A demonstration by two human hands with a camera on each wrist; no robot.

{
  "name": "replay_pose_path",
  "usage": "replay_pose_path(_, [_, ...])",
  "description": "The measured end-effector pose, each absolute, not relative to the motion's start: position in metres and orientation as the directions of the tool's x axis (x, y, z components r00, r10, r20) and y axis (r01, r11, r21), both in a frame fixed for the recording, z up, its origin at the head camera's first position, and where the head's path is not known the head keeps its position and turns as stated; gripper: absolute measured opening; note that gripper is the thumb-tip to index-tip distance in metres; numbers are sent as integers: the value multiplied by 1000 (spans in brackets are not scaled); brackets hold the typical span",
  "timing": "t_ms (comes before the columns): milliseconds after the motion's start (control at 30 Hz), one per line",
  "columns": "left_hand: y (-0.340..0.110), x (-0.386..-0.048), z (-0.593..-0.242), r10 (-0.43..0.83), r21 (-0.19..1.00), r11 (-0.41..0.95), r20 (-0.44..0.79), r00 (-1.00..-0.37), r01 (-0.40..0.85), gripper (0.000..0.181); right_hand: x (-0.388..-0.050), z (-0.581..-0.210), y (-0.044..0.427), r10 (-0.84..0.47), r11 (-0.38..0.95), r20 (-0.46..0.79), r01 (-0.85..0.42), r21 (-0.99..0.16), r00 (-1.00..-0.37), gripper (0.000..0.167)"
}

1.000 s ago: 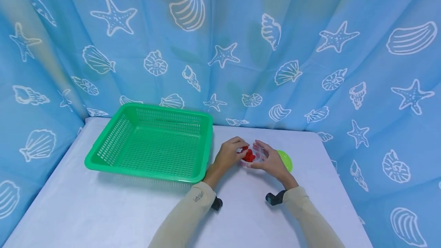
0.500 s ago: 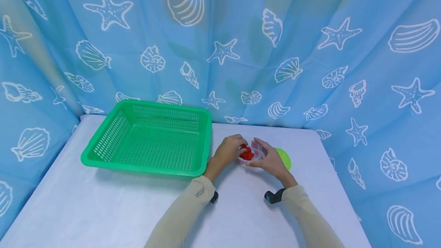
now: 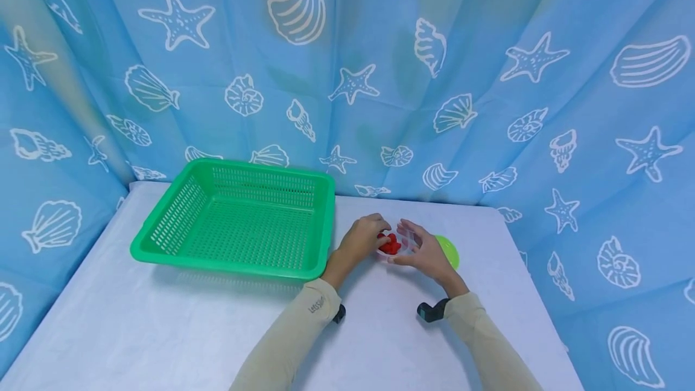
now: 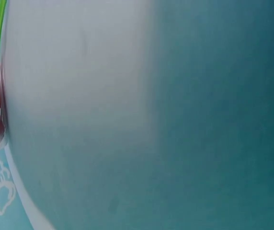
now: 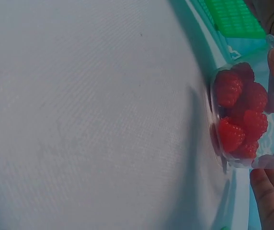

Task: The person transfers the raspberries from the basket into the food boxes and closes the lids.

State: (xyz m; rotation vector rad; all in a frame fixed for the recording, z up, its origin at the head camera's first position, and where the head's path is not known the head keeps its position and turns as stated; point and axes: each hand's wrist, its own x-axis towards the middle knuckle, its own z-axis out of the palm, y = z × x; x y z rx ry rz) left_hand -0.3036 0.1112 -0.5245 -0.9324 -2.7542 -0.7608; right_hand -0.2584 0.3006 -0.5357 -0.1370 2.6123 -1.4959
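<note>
A clear plastic container (image 5: 264, 129) stands on the white table. Several red raspberries (image 3: 390, 246) lie in its lower part; the right wrist view shows them through the wall. My right hand (image 3: 426, 253) grips the container from the right, thumb on the near side and fingers round the far side. From the left, my left hand (image 3: 361, 239) holds the container by its upper part, fingers bent, close above the raspberries. Its fingertips are partly hidden, so whether they also touch a berry is unclear. Just right of the container lies a lime-green round lid (image 3: 448, 252), partly behind my right hand.
A large green perforated basket (image 3: 255, 234) stands on the left of the table, its right wall close to my left forearm. The white tabletop (image 3: 179, 330) runs to a blue seashell-print curtain (image 3: 353, 125) behind and at both sides.
Both hands stay at the container with only slight finger movement. The raspberries under my left fingers look a little shifted. The head view has tilted slightly.
</note>
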Motion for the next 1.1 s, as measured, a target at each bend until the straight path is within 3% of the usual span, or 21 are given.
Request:
replay_pose_path(300, [114, -291, -527, 459, 472, 677, 329, -825, 565, 30, -255, -535, 300, -125, 536, -80, 1, -844, -989, 105])
replay_pose_path(600, [120, -284, -521, 367, 564, 571, 475, -800, 597, 28, -253, -537, 302, -97, 548, -72, 7, -837, -993, 104])
replay_pose_path(867, [121, -282, -518, 239, 763, 423, 426, -873, 489, 24, -255, -538, 301, -74, 570, -64, 11, -821, -995, 105])
replay_pose_path(1100, [127, -278, -512, 231, 811, 330, 426, -875, 482, 20, -253, -529, 304, -97, 600, -72, -1, -800, -993, 109])
